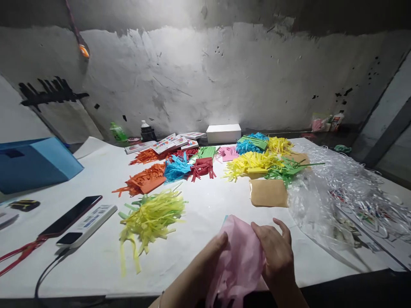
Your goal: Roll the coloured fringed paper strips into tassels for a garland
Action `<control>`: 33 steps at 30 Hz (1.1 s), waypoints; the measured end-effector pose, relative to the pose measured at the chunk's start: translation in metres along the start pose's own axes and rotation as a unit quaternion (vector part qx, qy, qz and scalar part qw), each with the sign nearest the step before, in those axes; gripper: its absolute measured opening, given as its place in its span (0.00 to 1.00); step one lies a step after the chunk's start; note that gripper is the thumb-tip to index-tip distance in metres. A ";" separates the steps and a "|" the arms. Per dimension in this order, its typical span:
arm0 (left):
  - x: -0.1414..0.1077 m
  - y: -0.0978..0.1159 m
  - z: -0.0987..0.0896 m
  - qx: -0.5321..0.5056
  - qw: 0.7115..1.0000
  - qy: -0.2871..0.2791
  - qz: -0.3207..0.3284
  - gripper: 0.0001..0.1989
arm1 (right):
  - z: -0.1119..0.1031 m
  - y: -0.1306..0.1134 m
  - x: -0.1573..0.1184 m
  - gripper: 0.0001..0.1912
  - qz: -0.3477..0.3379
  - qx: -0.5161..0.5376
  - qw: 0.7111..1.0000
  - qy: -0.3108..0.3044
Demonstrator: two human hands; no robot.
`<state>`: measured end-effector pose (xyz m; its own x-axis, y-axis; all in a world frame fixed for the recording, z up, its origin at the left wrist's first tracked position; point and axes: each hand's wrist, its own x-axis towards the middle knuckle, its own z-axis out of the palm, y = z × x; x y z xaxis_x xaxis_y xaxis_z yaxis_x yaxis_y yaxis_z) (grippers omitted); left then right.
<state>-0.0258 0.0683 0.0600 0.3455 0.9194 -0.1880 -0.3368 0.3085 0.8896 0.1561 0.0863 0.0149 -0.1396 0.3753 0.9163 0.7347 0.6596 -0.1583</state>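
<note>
A sheet of pink tissue paper [241, 250] is held up at the table's front edge, creased, its lower end hanging below. My left hand [210, 252] grips its left side, thumb on the near face and the other fingers hidden behind. On the right side, my right hand [276, 252] is closed on the edge, with one finger lifted away. A sliver of light blue shows behind the sheet's top left corner. Beyond the hands lie a yellow-green bundle of fringed tissue paper [156, 214] and a brown kraft paper piece [269, 193].
Fringed bundles in orange [146, 179], blue [177, 167], red [203, 167] and yellow [253, 163] cover the table's back. Clear plastic and white string [349, 188] heap at right. At left are a phone [72, 216], a cabled white device [88, 226] and a blue box [35, 164].
</note>
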 end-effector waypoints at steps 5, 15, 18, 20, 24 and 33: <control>-0.005 -0.021 0.010 -0.084 0.974 -0.167 -0.129 0.22 | -0.009 0.037 0.004 0.24 0.007 -0.062 0.994 -0.085; 0.022 0.002 -0.029 -0.062 0.993 -0.080 -0.054 0.09 | -0.069 0.084 0.012 0.33 -0.084 -0.222 0.968 -0.075; 0.011 0.013 -0.063 -0.015 0.998 0.030 -0.045 0.15 | -0.032 0.060 -0.023 0.31 -0.117 -0.161 0.963 -0.181; 0.000 0.015 -0.088 0.027 0.992 0.118 -0.033 0.18 | -0.005 0.044 -0.048 0.26 -0.088 -0.112 0.966 -0.217; -0.023 0.002 -0.121 0.256 0.905 0.323 0.110 0.23 | 0.023 0.023 -0.077 0.27 -0.071 -0.067 0.968 -0.231; -0.001 -0.061 -0.061 0.719 0.621 -0.048 0.310 0.25 | 0.011 0.018 -0.070 0.22 -0.065 -0.017 0.966 -0.250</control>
<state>-0.0588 0.0630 -0.0193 0.6133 0.7131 0.3395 0.6746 -0.6965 0.2445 0.1716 0.0791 -0.0559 -0.5285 0.5638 0.6347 0.7095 0.7039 -0.0346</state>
